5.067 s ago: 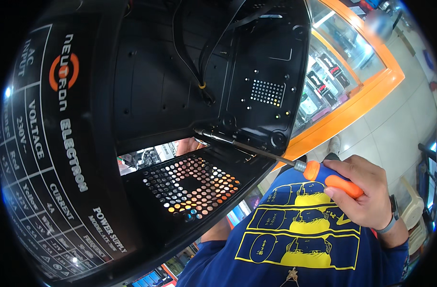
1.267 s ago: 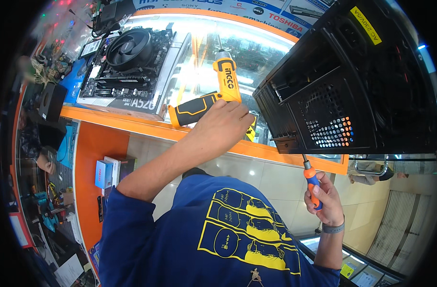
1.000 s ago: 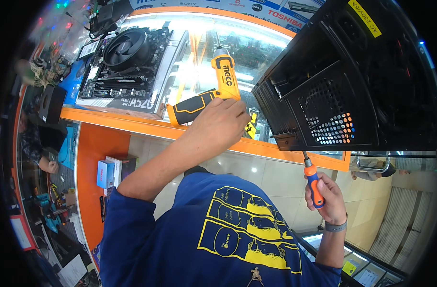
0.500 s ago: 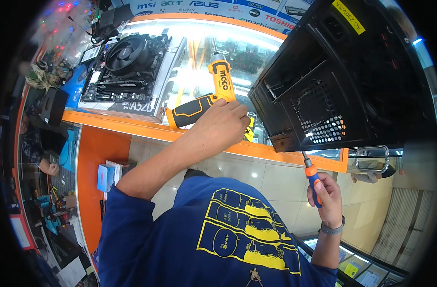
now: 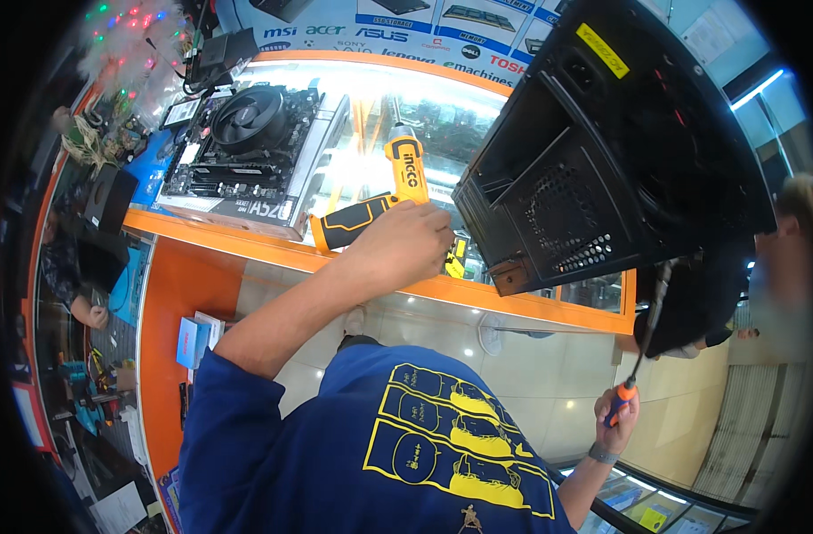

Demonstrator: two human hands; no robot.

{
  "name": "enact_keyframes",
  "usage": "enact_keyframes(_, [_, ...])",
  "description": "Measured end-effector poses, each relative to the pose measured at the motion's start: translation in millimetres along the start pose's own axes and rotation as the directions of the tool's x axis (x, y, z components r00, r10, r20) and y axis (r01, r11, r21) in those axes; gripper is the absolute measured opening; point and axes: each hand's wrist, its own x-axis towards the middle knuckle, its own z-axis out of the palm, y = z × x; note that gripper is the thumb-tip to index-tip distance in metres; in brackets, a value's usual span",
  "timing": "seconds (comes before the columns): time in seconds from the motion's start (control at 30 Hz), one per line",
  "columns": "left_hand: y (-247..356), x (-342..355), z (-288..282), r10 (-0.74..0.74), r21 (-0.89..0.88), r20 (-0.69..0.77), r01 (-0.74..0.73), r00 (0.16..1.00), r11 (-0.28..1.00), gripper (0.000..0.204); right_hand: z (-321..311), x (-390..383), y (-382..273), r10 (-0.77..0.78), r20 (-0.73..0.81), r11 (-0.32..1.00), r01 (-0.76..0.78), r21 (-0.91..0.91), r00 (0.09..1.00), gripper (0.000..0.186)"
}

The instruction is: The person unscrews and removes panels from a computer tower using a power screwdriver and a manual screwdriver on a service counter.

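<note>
My right hand (image 5: 616,418), closed, grips a screwdriver (image 5: 620,405) with an orange and blue handle. Its long thin shaft points upward, off the near right side of a black computer case (image 5: 549,214). That case stands tilted on the glass counter, its perforated panel and power socket facing me. Curled against the bend of a yellow and black cordless screwdriver (image 5: 408,173) is my left hand (image 5: 404,247); the fingertips are hidden. The cordless tool lies on the counter. Left of it, a motherboard (image 5: 255,138) with a round black fan rests on its box.
The orange-edged glass counter (image 5: 504,304) spans the front. A small blue box (image 5: 193,341) sits on the lower left. Tools crowd the shelf (image 5: 86,400) at far left. A blurred person (image 5: 791,267) stands at the right edge; a display case (image 5: 647,498) is lower right.
My right hand has moved down and right, drawing the screwdriver away from the case's lower edge. My left hand stays by the cordless screwdriver. A blurred person appears at right.
</note>
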Motion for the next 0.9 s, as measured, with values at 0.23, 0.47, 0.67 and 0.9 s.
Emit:
enact_keyframes(0.23, [-19.4, -12.8, -29.8, -0.32, -0.79, -0.051, 0.158, 0.946, 0.593, 0.008, 25.4, -34.5, 24.3, -0.077, 0.102, 0.971, 0.052, 0.234, 0.992, 0.053])
enact_keyframes(0.47, [19.3, -30.9, -28.5, -0.398, -0.919, -0.063, -0.208, 0.915, -0.334, 0.023, 98.7, -6.5, 12.6, 0.092, 0.14, 0.995, -0.084, -0.061, 0.986, 0.039])
enact_keyframes(0.67, [36.5, -40.3, -46.4, -0.444, -0.948, -0.04, -0.175, 0.895, -0.267, 0.017, 107.5, 6.7, 5.8, 0.02, 0.179, 0.956, 0.034, -0.29, 0.984, 0.044])
enact_keyframes(0.9, [44.7, -39.0, -48.3, -0.459, -0.971, -0.015, -0.123, 0.888, -0.207, 0.02, 118.2, 3.9, -12.3, -0.166, 0.156, 0.822, 0.224, -0.523, 0.974, 0.038])
